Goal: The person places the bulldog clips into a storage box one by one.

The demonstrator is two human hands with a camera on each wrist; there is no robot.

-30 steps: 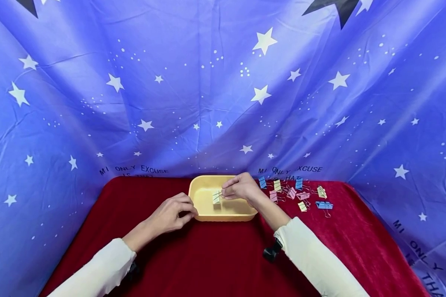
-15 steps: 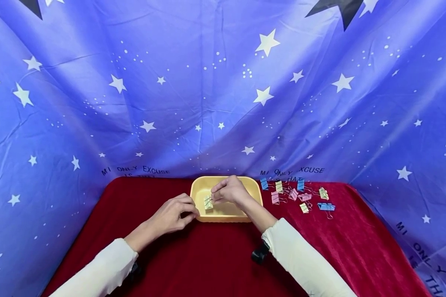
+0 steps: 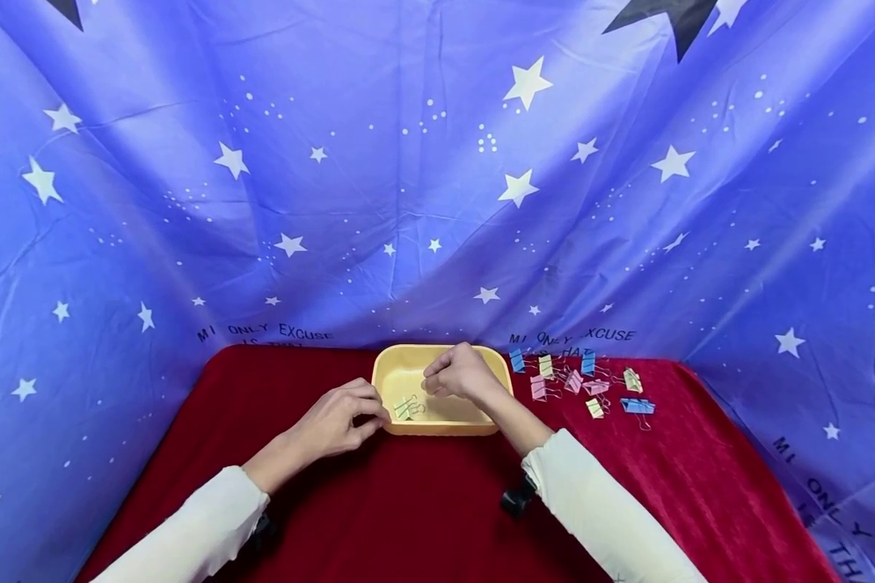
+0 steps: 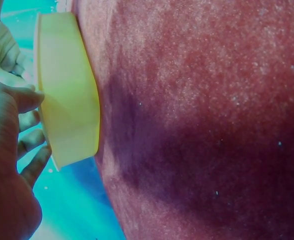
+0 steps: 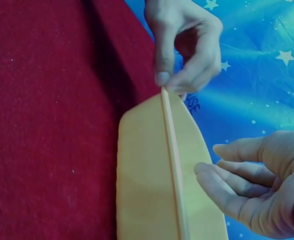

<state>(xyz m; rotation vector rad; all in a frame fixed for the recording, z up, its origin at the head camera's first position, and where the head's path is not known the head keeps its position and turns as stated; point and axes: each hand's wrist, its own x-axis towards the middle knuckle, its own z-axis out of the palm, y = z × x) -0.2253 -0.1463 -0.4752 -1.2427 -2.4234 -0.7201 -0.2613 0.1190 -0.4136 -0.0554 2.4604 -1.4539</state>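
Note:
A yellow plastic tray (image 3: 445, 428) stands at the far middle of the table. My left hand (image 3: 341, 419) pinches its near left corner; in the right wrist view the left thumb and fingers (image 5: 163, 77) meet at the rim. Inside, at the tray's left end, lies a pale yellow-green binder clip (image 3: 404, 408) with its wire handles pointing right. Above the tray's middle hovers my right hand (image 3: 465, 377), apart from the clip. Its fingers (image 5: 222, 192) are loosely bent, with nothing between them. The tray's walls hide the clip in both wrist views.
To the right of the tray, several binder clips lie scattered: blue ones (image 3: 638, 406), pink ones (image 3: 538, 388) and pale yellow ones (image 3: 595, 408). Dark red cloth (image 3: 437, 510) covers the table. A blue star-printed curtain (image 3: 379, 178) hangs close behind the far edge.
My right hand carried the binder clip left and down into the tray, let go of it, and drew back slightly right. My left hand has stayed at the tray's corner.

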